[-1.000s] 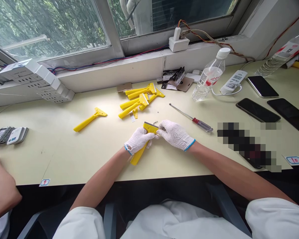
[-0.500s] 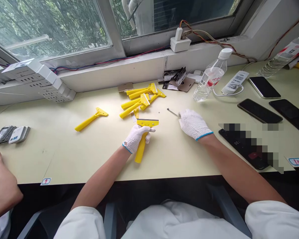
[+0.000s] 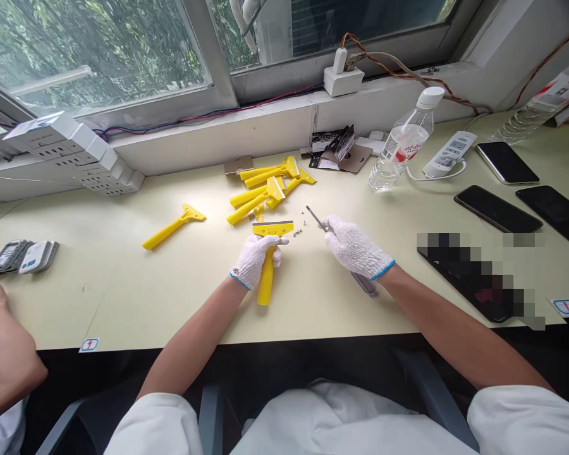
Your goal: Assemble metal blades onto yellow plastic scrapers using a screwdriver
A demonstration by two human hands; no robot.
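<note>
In a white knit glove with a blue cuff, my left hand (image 3: 256,258) grips a yellow scraper (image 3: 266,281) just under its head, the blade edge pointing away from me. My right hand (image 3: 355,245), gloved the same way, is closed around a screwdriver (image 3: 315,217); its thin metal shaft points up and left, and part of its handle shows below the palm. Several small screws (image 3: 298,232) lie on the table between the hands. Beyond my left hand is a pile of yellow scrapers (image 3: 270,189). One more scraper (image 3: 173,227) lies apart to the left.
A water bottle (image 3: 403,142), a power strip (image 3: 449,155) and several phones (image 3: 497,208) occupy the right side. Opened black packaging (image 3: 339,148) lies by the sill. White boxes (image 3: 80,151) are stacked at the back left. Another person's arm (image 3: 9,347) rests at the left edge.
My right hand has moved left with the screwdriver, bringing its tip nearer the scraper. The held scraper has shifted slightly left. Small screws now show on the table between the hands.
</note>
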